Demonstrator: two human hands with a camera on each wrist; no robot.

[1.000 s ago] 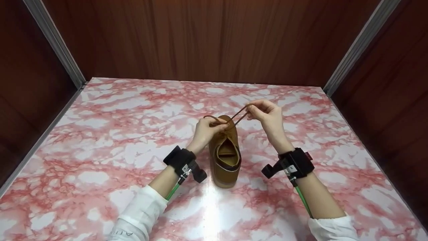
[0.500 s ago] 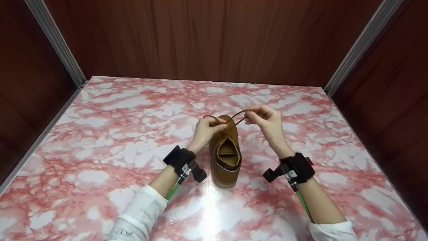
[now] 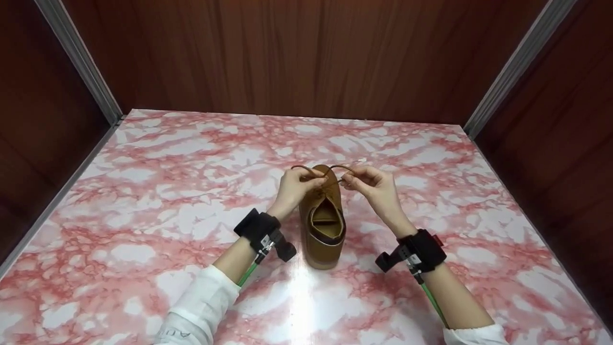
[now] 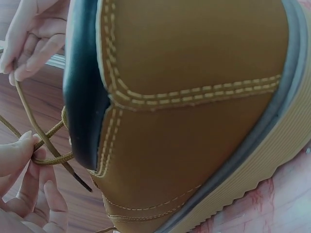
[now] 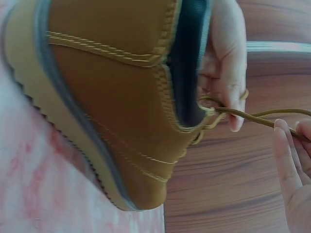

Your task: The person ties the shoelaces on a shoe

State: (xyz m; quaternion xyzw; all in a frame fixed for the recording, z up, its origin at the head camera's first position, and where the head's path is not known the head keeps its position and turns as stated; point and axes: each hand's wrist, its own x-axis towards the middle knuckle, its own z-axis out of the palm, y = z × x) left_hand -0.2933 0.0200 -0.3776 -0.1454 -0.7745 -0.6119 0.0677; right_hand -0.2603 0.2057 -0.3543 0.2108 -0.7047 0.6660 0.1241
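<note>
A tan lace-up shoe stands upright, toe pointing away, its dark-lined opening towards me. Over its lacing, my left hand pinches the brown shoelace between thumb and fingers, where strands cross. A lace loop sticks out to the left of that hand. Just right of the toe, my right hand pinches another stretch of lace, which bows slackly between the hands. A dark lace tip hangs free in the left wrist view. In the right wrist view, the shoe's side hides part of the left hand.
The shoe rests on a red-and-white marbled table. Dark wood-grain panels rise behind and at both sides, with metal strips at the corners. Black wrist straps with cameras and green cables sit on both forearms.
My right hand has come down and left, closer to the shoe, still pinching the lace. The stretched lace has slackened into a curve. My left hand and the shoe stay put.
</note>
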